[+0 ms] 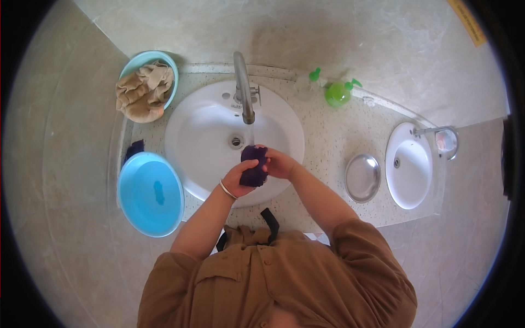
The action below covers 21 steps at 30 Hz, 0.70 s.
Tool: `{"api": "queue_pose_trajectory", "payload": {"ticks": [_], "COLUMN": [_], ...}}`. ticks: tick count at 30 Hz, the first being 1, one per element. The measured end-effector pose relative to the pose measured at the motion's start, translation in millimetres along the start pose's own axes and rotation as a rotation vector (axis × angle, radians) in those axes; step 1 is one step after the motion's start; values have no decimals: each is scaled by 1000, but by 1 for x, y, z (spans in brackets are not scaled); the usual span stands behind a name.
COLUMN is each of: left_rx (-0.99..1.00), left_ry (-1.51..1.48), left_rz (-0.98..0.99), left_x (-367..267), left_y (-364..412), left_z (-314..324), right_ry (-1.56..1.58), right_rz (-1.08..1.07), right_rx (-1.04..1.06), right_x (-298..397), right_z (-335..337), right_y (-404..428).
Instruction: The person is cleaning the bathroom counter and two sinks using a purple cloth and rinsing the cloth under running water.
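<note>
Both my hands hold a dark purple cloth [254, 174] over the white oval washbasin [197, 151]. My left hand [239, 177], with a light bangle at the wrist, grips the cloth from the left, its thumb across the front. On the right side my right hand [280, 164] holds the cloth's edge. The curved metal tap [245, 90] stands above them, and a thin stream of water runs from its spout to the top of the cloth. The drain [236, 142] lies to the left of the cloth.
At the left stand a blue plastic basin [141, 205], a dark cloth [135, 148] behind it and a pale basin [176, 78] of beige cloth [145, 88]. To the right are a green pump bottle [338, 95], a metal bowl [363, 178] and a second washbasin [414, 176].
</note>
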<state>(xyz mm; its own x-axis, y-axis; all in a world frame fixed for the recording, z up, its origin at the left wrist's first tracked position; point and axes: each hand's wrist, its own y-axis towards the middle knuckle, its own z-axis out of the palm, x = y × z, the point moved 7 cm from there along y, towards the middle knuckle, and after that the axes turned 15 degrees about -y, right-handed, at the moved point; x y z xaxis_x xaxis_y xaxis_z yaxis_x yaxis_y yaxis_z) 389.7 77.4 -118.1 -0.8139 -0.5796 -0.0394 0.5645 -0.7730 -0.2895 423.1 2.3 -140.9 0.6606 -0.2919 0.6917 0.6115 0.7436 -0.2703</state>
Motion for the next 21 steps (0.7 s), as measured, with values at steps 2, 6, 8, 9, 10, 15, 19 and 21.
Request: {"api": "queue_pose_trajectory", "payload": {"ticks": [2,6,8,9,10,15,19,21], "left_rx": [64,-42,-121,-128,-133,-332,-563,-606], "left_ry": [-233,-373,-365,-324,-283,108,451,559], "left_rz": [27,110,98,27,-43,-46,-40,-40], "left_x": [2,6,1,-1,-1,-16,-22,-25], "left_y": [-1,-1,3,4,4,10,14,17], "left_z": [5,23,14,0,-4,-7,-21,-31], "right_ry": [143,228,137,46,44,-192,-260,-438], "right_rz": [-13,-12,41,107,107,169,43,94], "right_rx": [-64,-247,-253,-246,-244,-290,-465,-565], "right_x": [5,13,6,0,3,16,10,7], "right_z": [34,33,7,-2,-3,1,-14,-22], "right_y": [4,13,20,26,29,32,40,40]}}
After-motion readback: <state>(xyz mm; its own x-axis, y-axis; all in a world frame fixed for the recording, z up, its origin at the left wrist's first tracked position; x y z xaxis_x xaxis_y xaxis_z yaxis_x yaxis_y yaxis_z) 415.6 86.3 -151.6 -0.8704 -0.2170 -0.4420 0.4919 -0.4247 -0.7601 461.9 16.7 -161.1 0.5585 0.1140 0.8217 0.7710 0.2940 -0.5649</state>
